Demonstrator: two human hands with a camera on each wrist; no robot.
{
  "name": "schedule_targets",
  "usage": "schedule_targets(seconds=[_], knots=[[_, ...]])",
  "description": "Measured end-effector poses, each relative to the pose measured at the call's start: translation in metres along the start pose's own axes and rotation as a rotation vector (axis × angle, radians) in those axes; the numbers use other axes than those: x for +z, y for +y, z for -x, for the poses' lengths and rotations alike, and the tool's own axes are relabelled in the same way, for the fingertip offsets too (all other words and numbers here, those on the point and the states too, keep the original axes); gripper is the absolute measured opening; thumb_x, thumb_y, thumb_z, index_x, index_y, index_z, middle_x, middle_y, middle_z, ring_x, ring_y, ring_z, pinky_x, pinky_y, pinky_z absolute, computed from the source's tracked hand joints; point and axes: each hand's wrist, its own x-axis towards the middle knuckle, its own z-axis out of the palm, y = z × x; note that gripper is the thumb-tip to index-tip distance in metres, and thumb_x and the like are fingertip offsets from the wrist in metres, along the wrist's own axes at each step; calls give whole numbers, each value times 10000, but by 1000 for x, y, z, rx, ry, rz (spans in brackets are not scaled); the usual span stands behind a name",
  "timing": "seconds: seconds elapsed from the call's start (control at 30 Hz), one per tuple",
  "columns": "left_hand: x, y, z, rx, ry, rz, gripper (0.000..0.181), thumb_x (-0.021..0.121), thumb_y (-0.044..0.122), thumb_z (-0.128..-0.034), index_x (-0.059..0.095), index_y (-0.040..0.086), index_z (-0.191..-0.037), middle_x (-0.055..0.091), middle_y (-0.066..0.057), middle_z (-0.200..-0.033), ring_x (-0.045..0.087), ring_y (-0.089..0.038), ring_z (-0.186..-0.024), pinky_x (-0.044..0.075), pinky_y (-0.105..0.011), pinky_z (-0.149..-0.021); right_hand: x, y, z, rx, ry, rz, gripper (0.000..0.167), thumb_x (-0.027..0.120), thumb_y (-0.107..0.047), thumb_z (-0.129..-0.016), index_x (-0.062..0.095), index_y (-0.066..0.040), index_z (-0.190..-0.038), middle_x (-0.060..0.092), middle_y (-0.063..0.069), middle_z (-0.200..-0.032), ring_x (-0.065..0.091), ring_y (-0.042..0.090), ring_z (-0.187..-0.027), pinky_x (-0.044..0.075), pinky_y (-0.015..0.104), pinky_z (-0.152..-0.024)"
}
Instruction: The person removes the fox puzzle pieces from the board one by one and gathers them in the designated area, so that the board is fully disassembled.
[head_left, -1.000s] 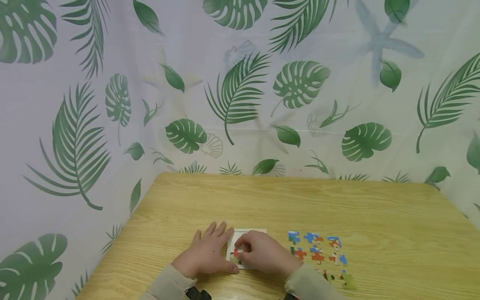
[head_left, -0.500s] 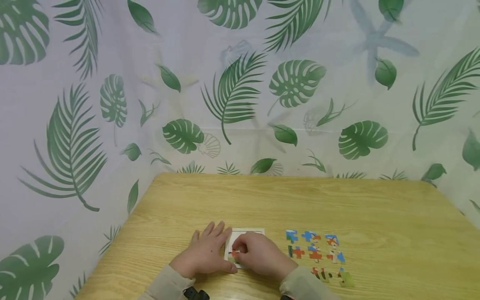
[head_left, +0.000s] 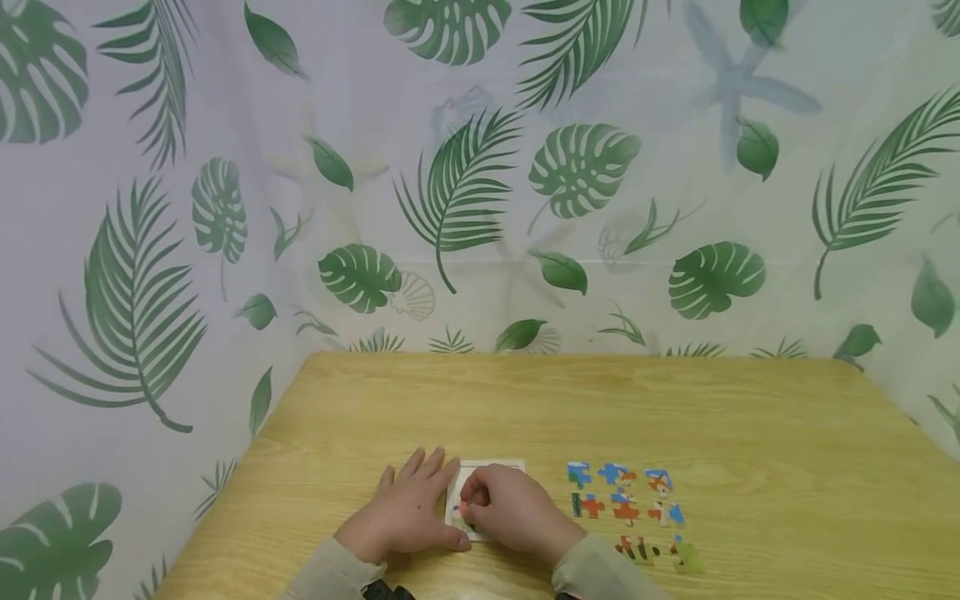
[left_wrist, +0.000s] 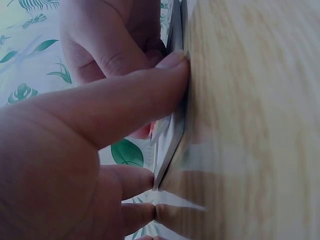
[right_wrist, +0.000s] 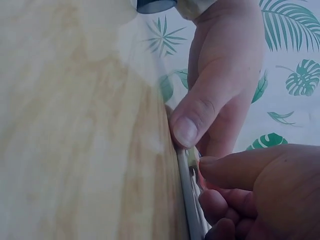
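Note:
A small white puzzle frame (head_left: 491,463) lies on the table before me. My left hand (head_left: 405,515) rests with spread fingers along its left side, the thumb on its near edge. In the left wrist view that thumb (left_wrist: 125,97) touches the rim. Over the tray part of the frame, my right hand (head_left: 517,510) pinches a small reddish puzzle piece (head_left: 463,506) near the lower left corner. The right wrist view has the right thumb and curled fingers (right_wrist: 215,205) close to the frame's surface. The fingers hide most of the piece.
Several loose jigsaw pieces (head_left: 625,507) lie in rough rows to the right of the frame, blue, red and green. The wooden table (head_left: 570,400) ends at a leaf-print curtain (head_left: 480,308) behind and at the left.
Both hands stay at the frame, the left one still. The right fingers shift slightly over the reddish piece, covering more of it. The head view has drifted a little.

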Motion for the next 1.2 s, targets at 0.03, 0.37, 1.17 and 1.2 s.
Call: schedule_targets(seconds=[0.03, 0.37, 1.17, 1.2], knots=[[0, 0, 1, 0, 2, 3, 1085, 777, 661, -765, 343, 109, -1593, 213, -186, -1649, 118, -461, -1505, 109, -775, -1076, 1, 0, 0, -1, 2, -1, 79, 745, -201, -898, 670, -198, -873, 568, -107, -729, 511, 69, -640, 434, 280, -613], [-1, 4, 1, 6, 1, 2, 1086, 768, 671, -766, 347, 102, -1590, 210, -188, -1649, 113, -456, -1507, 108, -775, -1077, 0, 1, 1, 23, 11, -9, 108, 754, -216, -897, 649, -217, -870, 585, -117, -726, 528, 70, -638, 439, 285, -611], [1, 3, 0, -1, 7, -11, 1086, 765, 666, -761, 353, 92, -1586, 232, -185, -1644, 130, -458, -1503, 118, -782, -1069, 3, 2, 3, 4, 79, -66, 141, 731, -165, -899, 627, -233, -834, 594, -123, -710, 526, 58, -625, 433, 260, -592], [1, 3, 0, -3, 5, -12, 1084, 766, 664, -762, 353, 94, -1586, 232, -184, -1645, 130, -457, -1503, 118, -782, -1069, 3, 1, 3, 3, 80, -71, 140, 725, -161, -907, 628, -231, -833, 601, -125, -715, 529, 58, -628, 435, 259, -595]])
